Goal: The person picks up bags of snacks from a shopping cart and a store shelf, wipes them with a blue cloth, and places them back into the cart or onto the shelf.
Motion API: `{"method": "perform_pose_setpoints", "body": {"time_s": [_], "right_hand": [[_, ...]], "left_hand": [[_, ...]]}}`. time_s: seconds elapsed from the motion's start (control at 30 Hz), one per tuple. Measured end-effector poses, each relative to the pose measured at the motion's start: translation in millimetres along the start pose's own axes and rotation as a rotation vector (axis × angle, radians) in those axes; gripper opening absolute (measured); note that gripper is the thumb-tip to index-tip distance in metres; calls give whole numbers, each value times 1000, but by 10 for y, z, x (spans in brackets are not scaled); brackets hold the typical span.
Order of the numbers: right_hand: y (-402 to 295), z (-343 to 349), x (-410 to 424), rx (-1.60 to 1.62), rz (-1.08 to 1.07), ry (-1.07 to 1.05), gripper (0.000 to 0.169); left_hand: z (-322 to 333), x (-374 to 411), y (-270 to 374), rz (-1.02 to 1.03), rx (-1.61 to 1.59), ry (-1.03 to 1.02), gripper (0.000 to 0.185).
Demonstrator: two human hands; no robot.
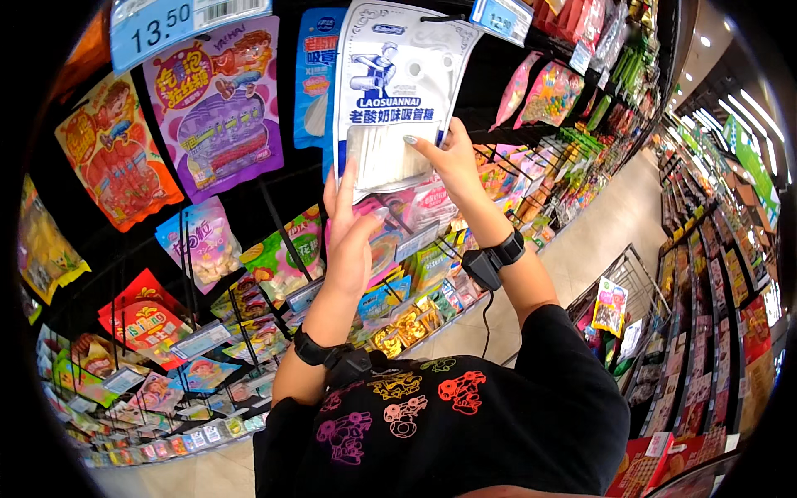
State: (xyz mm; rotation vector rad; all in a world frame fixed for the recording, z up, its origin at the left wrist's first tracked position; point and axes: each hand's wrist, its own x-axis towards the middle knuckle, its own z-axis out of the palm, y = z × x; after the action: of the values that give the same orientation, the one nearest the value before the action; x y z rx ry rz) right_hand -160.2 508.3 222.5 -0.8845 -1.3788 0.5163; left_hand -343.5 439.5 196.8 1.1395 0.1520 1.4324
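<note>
A white and silver candy packet with blue print and a clear window showing pale sticks hangs upright near a black display hook at the top. My right hand grips its lower right edge, thumb on the front. My left hand is at its lower left corner, fingers against the edge; whether they close on it I cannot tell. Just behind the packet on its left hangs a blue candy packet. A purple candy packet hangs further left, beside an orange one.
Black wire hooks jut from the rack, holding more candy bags. A blue price tag sticks out at top left. A wire shopping cart with packets inside stands behind at the right, near shelves. Tiled floor shows along the aisle.
</note>
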Motion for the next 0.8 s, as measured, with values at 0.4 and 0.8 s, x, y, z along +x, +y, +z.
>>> {"method": "perform_pose_setpoints", "body": {"time_s": [0.4,0.8], "right_hand": [[199,11,46,-234,-49,163,43],[193,79,3,-246,84,127,52]], "left_hand": [[-76,121,-250,27,312,96,68],[33,96,-193,30,260,158,65]]}}
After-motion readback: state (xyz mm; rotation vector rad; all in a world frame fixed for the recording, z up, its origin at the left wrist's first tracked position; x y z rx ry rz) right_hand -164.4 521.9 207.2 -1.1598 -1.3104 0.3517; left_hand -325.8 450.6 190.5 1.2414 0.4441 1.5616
